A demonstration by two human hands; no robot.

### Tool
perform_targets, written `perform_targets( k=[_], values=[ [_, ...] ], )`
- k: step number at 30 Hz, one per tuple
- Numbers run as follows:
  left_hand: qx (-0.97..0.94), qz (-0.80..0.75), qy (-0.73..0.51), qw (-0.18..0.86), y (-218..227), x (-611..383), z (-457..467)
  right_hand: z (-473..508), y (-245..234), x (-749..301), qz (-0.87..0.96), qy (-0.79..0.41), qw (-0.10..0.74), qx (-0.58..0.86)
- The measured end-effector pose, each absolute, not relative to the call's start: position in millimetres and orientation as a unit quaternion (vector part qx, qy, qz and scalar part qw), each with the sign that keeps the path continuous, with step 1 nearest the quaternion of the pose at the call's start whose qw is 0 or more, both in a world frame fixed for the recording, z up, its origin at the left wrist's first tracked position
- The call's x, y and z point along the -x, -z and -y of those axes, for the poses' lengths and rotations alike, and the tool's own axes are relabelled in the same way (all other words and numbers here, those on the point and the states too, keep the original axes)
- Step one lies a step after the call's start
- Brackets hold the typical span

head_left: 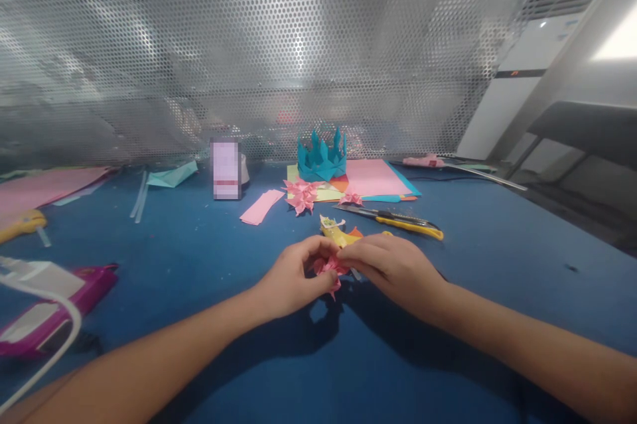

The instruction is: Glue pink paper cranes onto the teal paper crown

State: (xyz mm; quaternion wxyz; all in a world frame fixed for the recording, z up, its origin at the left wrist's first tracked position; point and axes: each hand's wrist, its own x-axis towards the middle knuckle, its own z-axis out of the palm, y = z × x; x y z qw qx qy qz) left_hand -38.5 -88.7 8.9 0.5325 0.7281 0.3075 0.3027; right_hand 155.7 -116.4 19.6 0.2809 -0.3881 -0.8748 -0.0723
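Between my fingers, just above the blue table, is a pink folded-paper flower (332,269). My left hand (297,276) grips it from the left, thumb in front and fingers curled behind. My right hand (393,268) pinches at its upper right edge, the fingertips partly hidden. Right behind my hands lies a yellow glue gun (338,231), its far end partly covered by my fingers. More pink paper flowers (301,196) lie farther back, with a smaller pink flower (352,197) to their right.
A teal paper crown (322,158) stands on coloured sheets (375,177) at the back. A box cutter (383,215) and yellow-handled scissors (413,226) lie to the right. Pink strips (261,207), clear glue sticks (139,197) and a magenta device (94,298) with a white cable are leftward.
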Motion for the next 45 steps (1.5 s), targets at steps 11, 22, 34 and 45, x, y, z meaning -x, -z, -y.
perform_targets(
  k=[11,22,34,45],
  values=[
    [-0.691,-0.273,-0.304,0.597,-6,39,89,117,-20,-156,0.877,0.080,0.294,0.371],
    [-0.704,-0.291,-0.293,0.578,-13,39,90,117,-24,-154,0.888,0.079,0.297,0.341],
    [-0.675,-0.312,-0.273,0.611,-15,39,91,114,-25,-154,0.906,0.063,0.272,0.317],
    [-0.742,-0.309,-0.252,0.539,-15,41,92,115,-26,-149,0.903,0.080,0.252,0.338]
  ],
)
